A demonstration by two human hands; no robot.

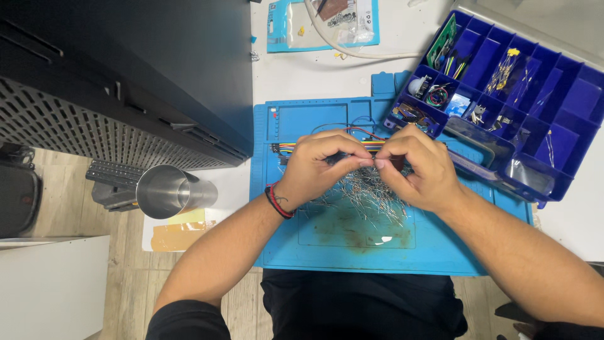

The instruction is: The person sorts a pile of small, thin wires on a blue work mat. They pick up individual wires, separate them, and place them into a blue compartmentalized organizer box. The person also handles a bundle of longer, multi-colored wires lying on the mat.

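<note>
Thin wire leads point(368, 189) lie heaped; left hand point(318, 167) and right hand point(418, 167) pinch one, which may bend or slip into the pile.

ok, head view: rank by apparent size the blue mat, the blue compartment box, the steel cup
1. blue mat, largest.
2. blue compartment box, partly cut off by the frame edge.
3. steel cup, smallest.

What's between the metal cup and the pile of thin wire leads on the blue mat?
In the head view, the left hand and its wrist lie between the steel cup and wire-lead pile, over blue mat and white tabletop.
</note>
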